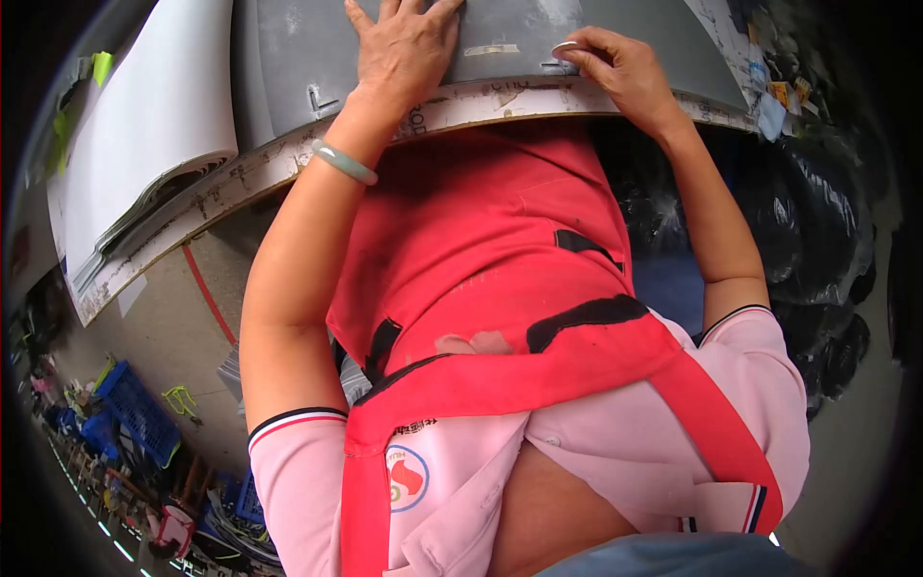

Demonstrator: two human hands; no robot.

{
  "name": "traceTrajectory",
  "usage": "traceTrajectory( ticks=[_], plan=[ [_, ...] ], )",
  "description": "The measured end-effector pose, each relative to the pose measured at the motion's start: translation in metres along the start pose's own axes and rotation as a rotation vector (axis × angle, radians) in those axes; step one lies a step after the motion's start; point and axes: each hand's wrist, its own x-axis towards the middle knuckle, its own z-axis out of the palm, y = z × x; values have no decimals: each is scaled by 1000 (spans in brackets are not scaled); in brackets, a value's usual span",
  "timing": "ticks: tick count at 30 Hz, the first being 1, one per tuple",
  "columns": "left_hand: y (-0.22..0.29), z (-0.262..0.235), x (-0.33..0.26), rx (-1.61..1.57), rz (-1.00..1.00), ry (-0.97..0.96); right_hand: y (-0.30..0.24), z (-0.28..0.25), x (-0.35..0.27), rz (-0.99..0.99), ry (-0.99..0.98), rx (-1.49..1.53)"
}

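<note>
My left hand [406,48] lies flat with spread fingers on a dark grey sheet [524,21] at the table's front. A pale green bangle [344,163] circles that wrist. To its right, my right hand [625,75] is closed in a pinch, thumb against fingers. Between them is a small, thin, whitish piece with a rounded edge [564,46], mostly covered by the fingers; its exact kind cannot be made out. Just below its tip, a short pale mark [555,65] shows on the sheet. A strip of beige tape [490,50] lies between the hands.
Large white sheets [159,91], folded over in a stack, lie on the table at left. The worn white table edge [279,165] runs before my red apron [481,221]. Black plastic bags [784,226] crowd the right side. A blue crate [139,413] stands at lower left.
</note>
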Motion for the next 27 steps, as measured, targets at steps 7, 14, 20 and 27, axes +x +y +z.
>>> traceTrajectory(
  ticks=[7, 14, 20, 27],
  plan=[
    [-1, -4, -3, 3, -19, 18, -3, 12, 3, -190, 11, -180],
    [-2, -2, -6, 4, -3, 37, 5, 4, 1, 4, 17, -83],
    [-5, -2, -5, 6, -25, 28, -43, 15, 2, 340, 170, 245],
    [-3, -3, 1, 52, -10, -26, 2, -24, 22, 352, -359, 140]
  ],
)
